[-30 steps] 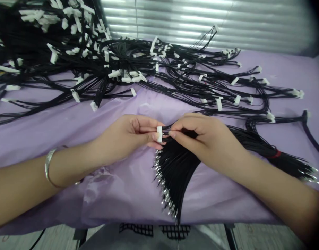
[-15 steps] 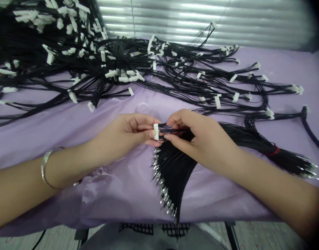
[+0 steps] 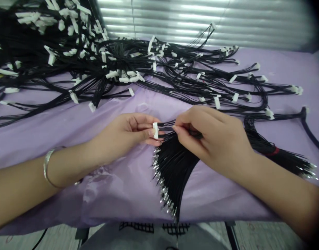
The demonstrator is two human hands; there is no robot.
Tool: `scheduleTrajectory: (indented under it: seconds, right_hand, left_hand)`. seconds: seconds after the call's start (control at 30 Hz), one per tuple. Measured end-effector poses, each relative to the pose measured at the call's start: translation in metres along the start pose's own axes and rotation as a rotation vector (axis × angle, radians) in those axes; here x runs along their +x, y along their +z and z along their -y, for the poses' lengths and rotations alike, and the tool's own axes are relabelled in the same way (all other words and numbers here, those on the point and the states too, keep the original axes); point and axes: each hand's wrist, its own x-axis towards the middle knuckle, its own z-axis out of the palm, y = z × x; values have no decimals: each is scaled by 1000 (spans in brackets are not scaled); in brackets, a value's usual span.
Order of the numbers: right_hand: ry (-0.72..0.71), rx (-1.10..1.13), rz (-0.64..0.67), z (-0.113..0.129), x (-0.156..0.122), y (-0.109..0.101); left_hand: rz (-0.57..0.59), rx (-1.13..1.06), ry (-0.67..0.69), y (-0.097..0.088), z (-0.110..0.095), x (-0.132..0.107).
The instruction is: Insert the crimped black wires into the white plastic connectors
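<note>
The white connector (image 3: 155, 130) lies near the centre of the view, over the purple-covered tabletop (image 3: 118, 199). At nine o'clock from it, the left hand (image 3: 132, 131) has its fingers closed on the housing, the thumb on the near face and the others behind. At three o'clock, the right hand (image 3: 218, 137) brings thumb and forefinger together in a pinch, apparently on the thin black wires (image 3: 166, 125) that enter the connector. A fan of loose wires (image 3: 176, 166) spreads toward six o'clock, edged with silvery terminals (image 3: 164, 194); a red-banded bundle (image 3: 292, 160) points toward four o'clock. Cables with white ends (image 3: 201, 86) are heaped from ten to two o'clock.

Handling: the connector is probably light, stiff and smooth, best held by its broad faces, clear of the wire entries. The wires should prove light and springy, best taken just behind the terminals, which look easily bent.

Obscured: the right hand covers the middle of the wires, so the number pinched cannot be told. The connector's holes are too small to resolve, and the left fingertips are partly hidden behind it. The heap is cut off at nine to ten o'clock.
</note>
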Motion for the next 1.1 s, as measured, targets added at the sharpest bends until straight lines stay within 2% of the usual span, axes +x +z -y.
scheduleTrajectory:
  seconds: [0.17, 0.37, 0.67, 0.87, 1.1]
  right_hand:
    - [46, 10, 161, 4, 0, 5]
    - [85, 16, 198, 7, 1, 9]
    - [68, 9, 140, 8, 1, 15]
    - [27, 20, 73, 2, 1, 3]
    - [56, 59, 135, -4, 1, 0]
  left_hand:
    - [0, -1, 8, -1, 1, 1]
    - [0, -14, -14, 0, 0, 1]
    - [-10, 8, -14, 1, -1, 1]
    - [7, 21, -20, 1, -3, 0]
    - [-3, 29, -28, 1, -3, 0]
